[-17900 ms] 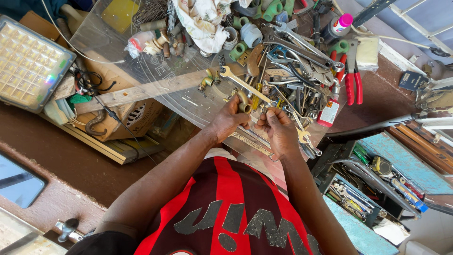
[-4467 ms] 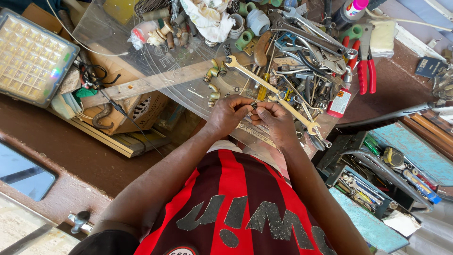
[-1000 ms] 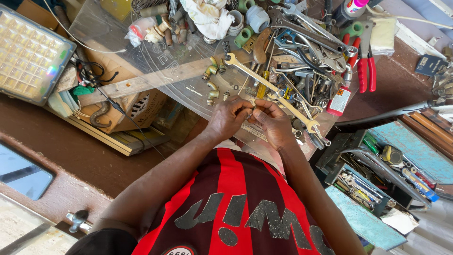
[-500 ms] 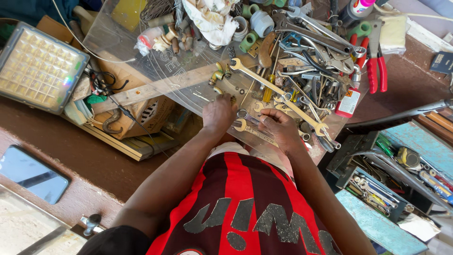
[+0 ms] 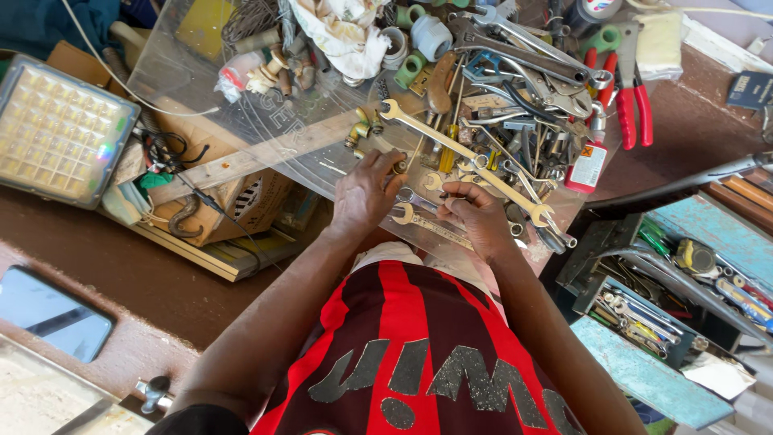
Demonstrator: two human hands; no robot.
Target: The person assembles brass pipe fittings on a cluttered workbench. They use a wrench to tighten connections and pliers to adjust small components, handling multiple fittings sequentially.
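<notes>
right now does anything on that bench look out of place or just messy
Nothing looks broken or spilled, only heaped. Spanners, pliers with red handles and pipe fittings lie jumbled on a clear plastic sheet that hangs askew over a cardboard box. The left hand and right hand rest among small spanners.

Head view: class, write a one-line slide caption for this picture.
Two bare hands, left and right, rest on wrenches spread over a cluttered clear sheet, red pliers nearby.

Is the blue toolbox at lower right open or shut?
Open: the blue toolbox has its trays fanned out, with small tools visible inside them.
</notes>
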